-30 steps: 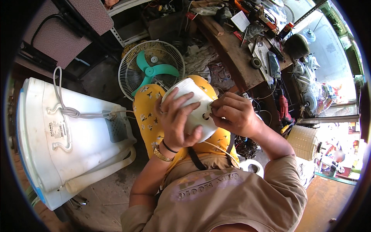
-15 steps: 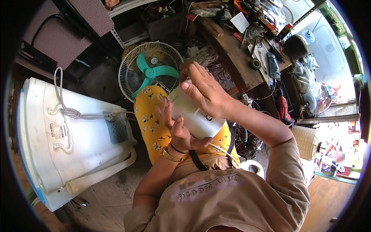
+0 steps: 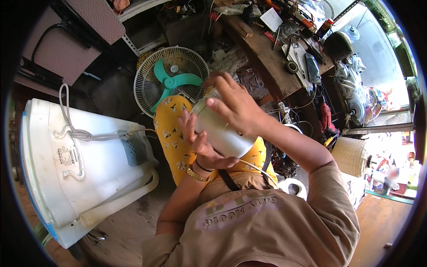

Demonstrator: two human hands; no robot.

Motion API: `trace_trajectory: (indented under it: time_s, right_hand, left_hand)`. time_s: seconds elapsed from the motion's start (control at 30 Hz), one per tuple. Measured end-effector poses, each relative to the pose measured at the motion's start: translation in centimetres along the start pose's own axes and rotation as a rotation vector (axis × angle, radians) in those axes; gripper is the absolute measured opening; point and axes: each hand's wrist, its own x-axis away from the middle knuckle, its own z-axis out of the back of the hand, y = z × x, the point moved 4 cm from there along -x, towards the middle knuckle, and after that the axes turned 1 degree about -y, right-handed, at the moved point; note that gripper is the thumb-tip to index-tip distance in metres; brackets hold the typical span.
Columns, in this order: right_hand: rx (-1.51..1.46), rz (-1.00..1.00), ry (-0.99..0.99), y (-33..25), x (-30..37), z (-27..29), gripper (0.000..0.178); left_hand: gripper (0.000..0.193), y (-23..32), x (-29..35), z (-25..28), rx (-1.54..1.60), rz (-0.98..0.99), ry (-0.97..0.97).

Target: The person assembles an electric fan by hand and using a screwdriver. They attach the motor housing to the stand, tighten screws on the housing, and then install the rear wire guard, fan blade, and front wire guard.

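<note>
A smooth whitish rounded housing point(image 3: 227, 140) with a pale cord point(image 3: 255, 169) rests over my lap, its near end toward my belly. My left hand point(image 3: 207, 149), palm up, cradles its left and near side, with the fingers partly curled. Over its upper right side lies my right hand point(image 3: 235, 104), thumb against the shell and fingers bent over the far end. What the right fingertips touch is hidden. Just beyond, a round wire fan cage point(image 3: 141, 73) surrounds teal fan blades point(image 3: 184, 80); a thin metal part sticks up between cage and housing.
At my left stands a large white appliance body point(image 3: 102, 151) with a knotted grey cord and a hose. A wooden bench point(image 3: 262, 58) with scattered tools is at the far right. A red power drill point(image 3: 327, 118) and a cream ribbed tub point(image 3: 349, 155) are to the right.
The view has shifted slightly. Both hands stay on the housing; the right hand has turned a little, and its fingers are still bent over the far end.
</note>
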Motion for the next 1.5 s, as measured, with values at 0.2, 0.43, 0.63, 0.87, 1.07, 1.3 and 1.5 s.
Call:
trace_trajectory:
  time_s: [0.2,0.43,0.63,0.87,1.07,1.3,1.5]
  right_hand:
    - [-0.401,-0.237,-0.039,2.1,6.0,3.3,0.095]
    - [-0.240,-0.182,0.079,2.4,10.9,1.1,0.122]
    - [-0.765,-0.438,0.466,6.3,15.3,5.3,0.115]
    - [-0.314,-0.383,0.650,0.7,18.0,6.1,0.109]
    - [-0.112,-0.135,0.364,-9.5,18.8,3.2,0.088]
    - [-0.845,-1.388,1.439,6.9,53.8,-9.7,0.038]
    - [-0.166,-1.215,2.356,0.9,79.9,-15.2,0.103]
  left_hand:
    - [0.085,0.1,0.7,2.4,0.004,0.553,-0.192]
    - [0.080,1.4,-0.3,0.6,-0.109,0.535,-0.320]
    - [0.099,3.9,-3.6,-1.0,0.116,0.279,-0.461]
    - [0.077,3.0,7.0,-2.9,0.164,0.500,-0.760]
    - [0.045,0.9,7.5,-2.2,0.262,0.478,-0.411]
    - [0.042,-0.7,-4.3,1.3,0.872,0.543,-0.297]
    - [0.067,-0.3,-11.7,6.1,1.066,0.495,-0.209]
